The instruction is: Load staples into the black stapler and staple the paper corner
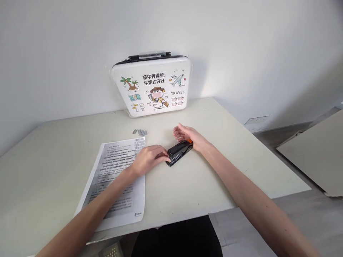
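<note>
A black stapler (180, 150) with an orange rear part lies at a slant on the table between my two hands. At its front end my left hand (150, 157) has its fingertips closed on the stapler's nose, with the forearm crossing over the printed sheets (118, 178). My right hand (189, 136) is at the rear end, its palm side against the orange part. Its fingers stretch out loosely behind the stapler, and the thumb is mostly hidden. Several small strips of staples (141, 132) lie above the top edge of the paper.
A white case (155, 85) with cartoon prints and a black handle leans against the wall at the back of the pale table (203, 185). Another pale surface (318, 150) stands off to the right. The table's front edge is close to my lap.
</note>
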Demonstrator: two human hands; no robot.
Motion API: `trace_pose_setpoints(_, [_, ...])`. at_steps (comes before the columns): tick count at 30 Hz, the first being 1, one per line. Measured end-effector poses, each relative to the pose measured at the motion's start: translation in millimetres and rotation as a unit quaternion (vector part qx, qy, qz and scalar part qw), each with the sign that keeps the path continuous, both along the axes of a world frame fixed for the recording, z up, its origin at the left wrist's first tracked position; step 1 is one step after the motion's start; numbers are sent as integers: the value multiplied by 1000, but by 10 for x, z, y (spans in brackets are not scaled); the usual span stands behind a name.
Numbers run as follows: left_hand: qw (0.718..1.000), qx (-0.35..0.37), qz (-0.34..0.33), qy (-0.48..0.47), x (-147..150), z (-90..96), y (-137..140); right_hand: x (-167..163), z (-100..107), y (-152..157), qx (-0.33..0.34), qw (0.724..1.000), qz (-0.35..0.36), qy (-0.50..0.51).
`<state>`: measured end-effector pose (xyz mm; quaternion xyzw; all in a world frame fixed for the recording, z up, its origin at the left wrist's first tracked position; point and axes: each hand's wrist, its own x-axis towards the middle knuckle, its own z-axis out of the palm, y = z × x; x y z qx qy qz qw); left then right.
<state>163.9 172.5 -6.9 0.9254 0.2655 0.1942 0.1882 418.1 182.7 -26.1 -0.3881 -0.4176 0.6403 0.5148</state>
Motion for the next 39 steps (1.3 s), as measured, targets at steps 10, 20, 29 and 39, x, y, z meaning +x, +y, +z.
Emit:
trace_pose_setpoints(10, [996, 69, 31, 46, 16, -55, -1, -17, 10, -19, -2, 1000, -17, -10])
trace_pose_setpoints(20, [989, 109, 92, 28, -316, 182, -126, -11, 80, -61, 13, 1000, -9, -27])
trace_pose_setpoints(29, [935, 150, 313, 70, -1371, 33, 361, -18, 57, -74, 23, 998, -8, -52])
trace_pose_setpoints(39, [945, 100, 305, 64, -1552, -130, 468, -33, 38, -77, 27, 998, -10, -58])
